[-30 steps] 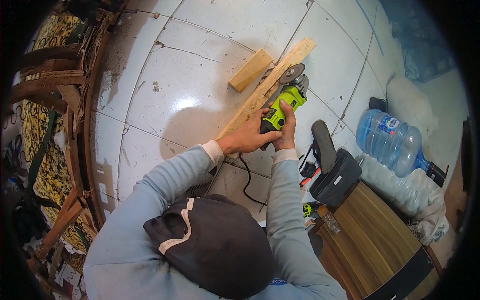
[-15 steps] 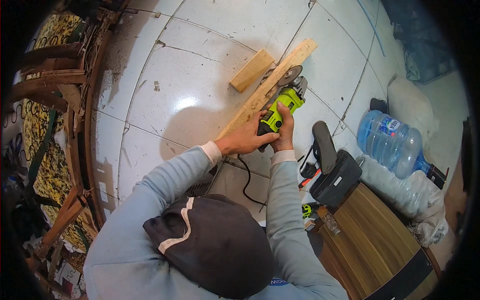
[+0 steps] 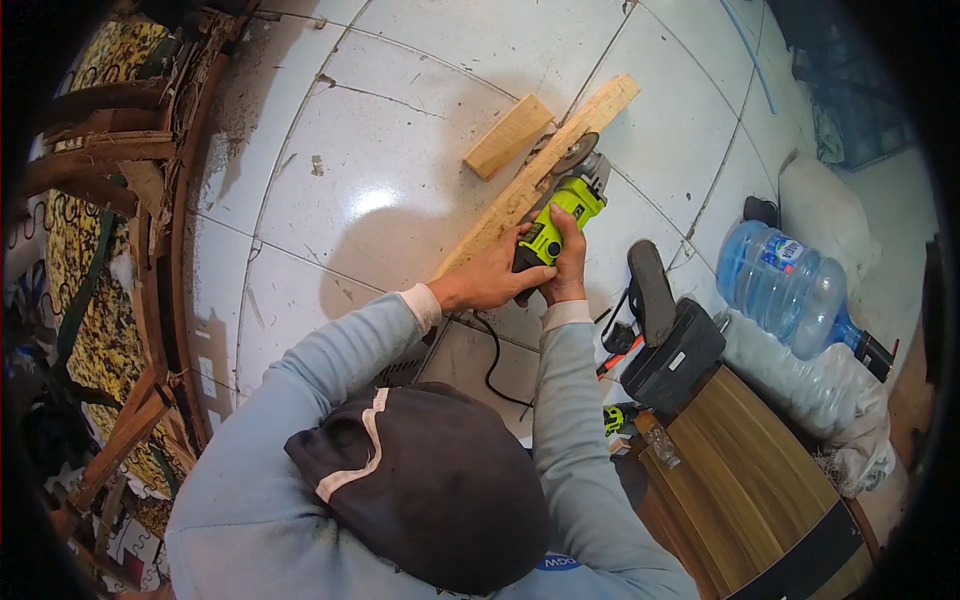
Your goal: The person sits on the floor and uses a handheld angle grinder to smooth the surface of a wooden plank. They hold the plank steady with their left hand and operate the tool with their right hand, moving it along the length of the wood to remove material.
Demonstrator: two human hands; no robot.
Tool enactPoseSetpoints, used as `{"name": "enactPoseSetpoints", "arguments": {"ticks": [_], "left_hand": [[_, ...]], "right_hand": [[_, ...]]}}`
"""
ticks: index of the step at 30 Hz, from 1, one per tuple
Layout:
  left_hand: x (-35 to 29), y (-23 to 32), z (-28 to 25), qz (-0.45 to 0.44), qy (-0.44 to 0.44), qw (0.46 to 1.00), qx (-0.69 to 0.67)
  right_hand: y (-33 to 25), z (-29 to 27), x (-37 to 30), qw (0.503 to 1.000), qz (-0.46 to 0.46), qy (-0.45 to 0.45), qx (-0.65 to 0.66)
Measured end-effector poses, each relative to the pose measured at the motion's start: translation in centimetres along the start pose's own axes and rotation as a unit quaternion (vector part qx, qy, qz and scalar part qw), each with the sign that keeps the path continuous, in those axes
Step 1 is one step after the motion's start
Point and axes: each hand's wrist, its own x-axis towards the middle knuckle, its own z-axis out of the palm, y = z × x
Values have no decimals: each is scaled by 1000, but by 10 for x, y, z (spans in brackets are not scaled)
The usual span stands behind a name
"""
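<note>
Floor (image 3: 430,62): white, tiled, dark-jointed, dirt-speckled
Glare (image 3: 373,203): bright, upper left of centre
Wooden frame (image 3: 145,290): along left edge
Wood-grain panel (image 3: 745,470): lower right

Near the view's centre, we have the grinder (image 3: 565,222) between our left hand (image 3: 485,278) and right hand (image 3: 568,265), its disc (image 3: 578,153) at the plank's right edge. The plank (image 3: 510,202) slants toward the upper right over the floor (image 3: 300,180); the block (image 3: 508,137) lies left of its upper half. We find the wooden frame (image 3: 150,290) at left, the bottle (image 3: 775,280) at right, the case (image 3: 675,350) left of it and the panel (image 3: 750,460) at lower right.
</note>
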Motion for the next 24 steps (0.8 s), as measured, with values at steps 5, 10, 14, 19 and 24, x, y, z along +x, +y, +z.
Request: {"name": "enactPoseSetpoints", "arguments": {"ticks": [5, 10, 14, 19, 24], "left_hand": [[2, 7, -3, -13, -12, 1000, 13], [0, 10, -3, -18, -11, 1000, 6], [1, 6, -4, -5, 4, 998, 57], [0, 2, -4, -17, 3, 999, 45], [-3, 8, -4, -27, -12, 999, 21]], "right_hand": [[-1, -1, 3, 1000, -2, 10, -1], [-2, 0, 2, 1000, 0, 15, -5], [-1, 0, 3, 1000, 7, 20, 0], [1, 1, 2, 1000, 5, 14, -4], [2, -1, 3, 1000, 3, 20, -3]]}}
